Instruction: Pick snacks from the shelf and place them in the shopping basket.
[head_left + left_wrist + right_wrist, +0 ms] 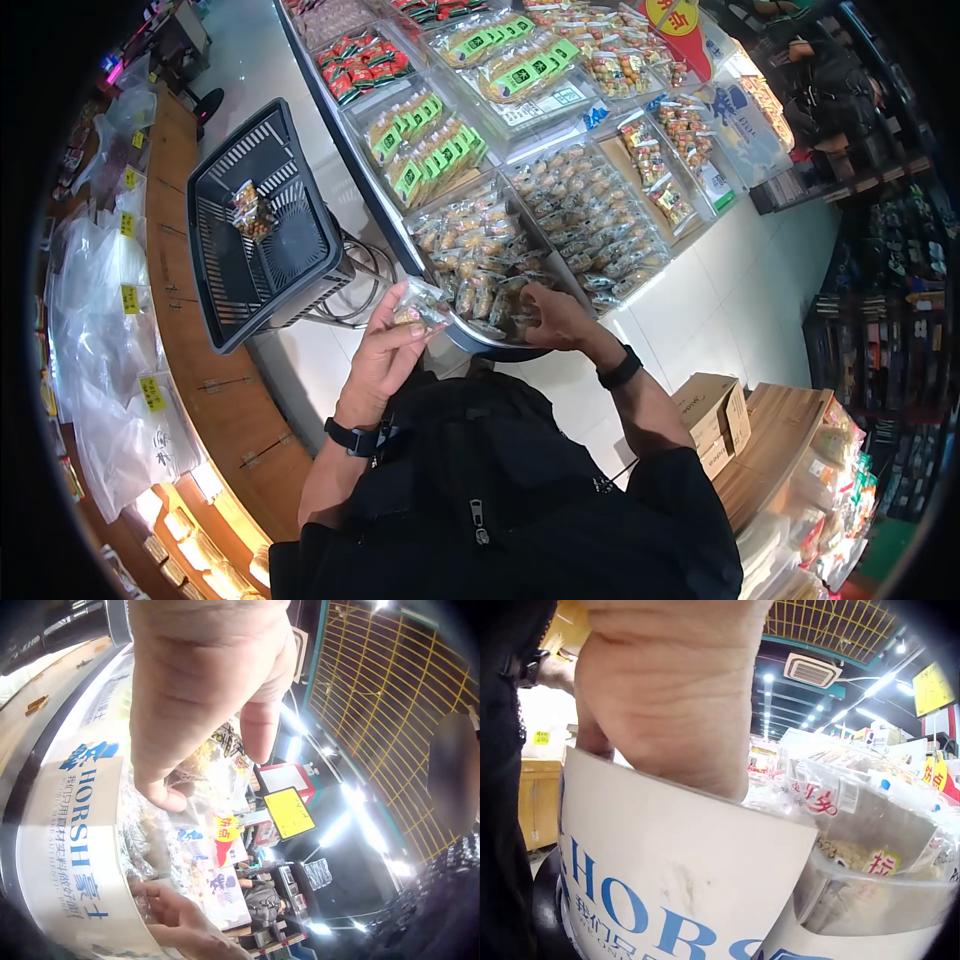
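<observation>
The left hand [388, 350] pinches a small clear packet [422, 306] between thumb and fingers, just above the near left corner of a display bin. In the left wrist view the left hand [206, 690] holds the clear packet [196, 769]. Reaching down into the bin's near end is the right hand [560, 318], its fingers bent among wrapped snacks [480, 290]; whether they grip one is hidden. The right wrist view shows the right hand [667, 697] behind the bin's white printed front panel [675, 855], fingertips out of sight.
A dark shopping basket [290, 270] with a few packets [250, 212] inside stands left of the display. More bins of green-labelled bags [440, 160] and red packets [362, 68] lie beyond. A cardboard box [712, 420] sits at right, beside a wooden counter [785, 440].
</observation>
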{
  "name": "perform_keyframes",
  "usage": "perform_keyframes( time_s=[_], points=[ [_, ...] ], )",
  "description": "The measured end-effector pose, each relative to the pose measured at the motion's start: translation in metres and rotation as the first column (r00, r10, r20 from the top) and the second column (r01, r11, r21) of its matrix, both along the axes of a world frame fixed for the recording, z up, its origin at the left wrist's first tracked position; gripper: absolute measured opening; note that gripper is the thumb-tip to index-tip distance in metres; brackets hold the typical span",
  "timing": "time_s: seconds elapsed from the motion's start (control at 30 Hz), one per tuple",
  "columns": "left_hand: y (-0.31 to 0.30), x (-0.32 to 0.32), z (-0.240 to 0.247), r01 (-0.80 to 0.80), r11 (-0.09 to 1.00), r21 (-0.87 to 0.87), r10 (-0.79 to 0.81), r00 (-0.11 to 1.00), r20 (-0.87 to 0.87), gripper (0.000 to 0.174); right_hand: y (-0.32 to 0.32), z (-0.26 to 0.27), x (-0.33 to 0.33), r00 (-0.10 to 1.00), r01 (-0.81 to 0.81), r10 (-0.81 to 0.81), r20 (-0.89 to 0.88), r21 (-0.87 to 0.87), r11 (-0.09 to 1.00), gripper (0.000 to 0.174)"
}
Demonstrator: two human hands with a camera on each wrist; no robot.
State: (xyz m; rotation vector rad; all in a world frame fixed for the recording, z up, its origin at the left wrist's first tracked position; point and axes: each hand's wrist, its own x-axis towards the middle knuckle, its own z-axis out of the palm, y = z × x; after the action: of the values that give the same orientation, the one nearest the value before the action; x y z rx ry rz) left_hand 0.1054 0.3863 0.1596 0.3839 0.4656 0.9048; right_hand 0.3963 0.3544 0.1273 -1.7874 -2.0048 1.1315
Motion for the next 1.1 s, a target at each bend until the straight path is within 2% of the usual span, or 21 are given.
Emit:
perform_keyframes(
  time_s=[0.1, 0.2, 0.3, 0.5, 0.6, 0.77, 0.8, 1.0, 1.1],
  points=[
    [-0.001, -0.001, 0.0, 0.006, 1.0, -0.009, -0.006, 1.0, -0.01, 0.059, -0.003, 0.003, 0.002, 0.997, 0.079, -0.079, 0.002, 0.003, 0.997, 0.051],
    [0.001, 0.001, -0.003, 0.022, 1.0, -0.005, -0.022, 1.0, -0.001, 0.059, -0.004, 0.01, 0.005, 0.994, 0.072, -0.076, 0.078, 0.042, 0.996, 0.048],
    [0.003, 0.002, -0.001, 0.035, 0.999, -0.019, -0.035, 0.999, -0.004, 0.06, -0.009, 0.005, 0.002, 0.988, 0.007, -0.032, 0.151, 0.168, 0.986, 0.046],
    [0.006, 0.003, -0.006, 0.06, 0.997, -0.047, -0.06, 0.998, -0.002, 0.06, -0.012, 0.006, -0.001, 0.979, 0.027, -0.063, 0.195, 0.183, 0.983, 0.046],
    [0.006, 0.003, -0.005, 0.07, 0.996, -0.055, -0.07, 0.998, -0.005, 0.06, -0.013, 0.007, -0.006, 0.977, 0.03, -0.113, 0.181, 0.406, 0.914, 0.04],
    [0.005, 0.001, -0.007, 0.074, 0.995, -0.06, -0.074, 0.997, 0.0, 0.061, -0.013, -0.004, -0.008, 0.95, -0.046, -0.124, 0.286, 0.521, 0.852, 0.036],
    [0.004, 0.0, -0.008, 0.078, 0.995, -0.056, -0.078, 0.997, 0.002, 0.061, -0.012, -0.006, -0.007, 0.94, -0.076, -0.116, 0.32, 0.531, 0.844, 0.035],
    [0.002, -0.005, -0.007, 0.092, 0.995, -0.042, -0.092, 0.996, 0.005, 0.061, -0.004, 0.0, -0.009, 0.842, -0.247, 0.026, 0.539, 0.343, 0.906, 0.029],
    [0.002, -0.008, -0.006, 0.089, 0.995, -0.045, -0.089, 0.996, 0.007, 0.06, 0.0, 0.009, -0.01, 0.832, -0.316, 0.089, 0.548, 0.335, 0.888, 0.029]
  ],
)
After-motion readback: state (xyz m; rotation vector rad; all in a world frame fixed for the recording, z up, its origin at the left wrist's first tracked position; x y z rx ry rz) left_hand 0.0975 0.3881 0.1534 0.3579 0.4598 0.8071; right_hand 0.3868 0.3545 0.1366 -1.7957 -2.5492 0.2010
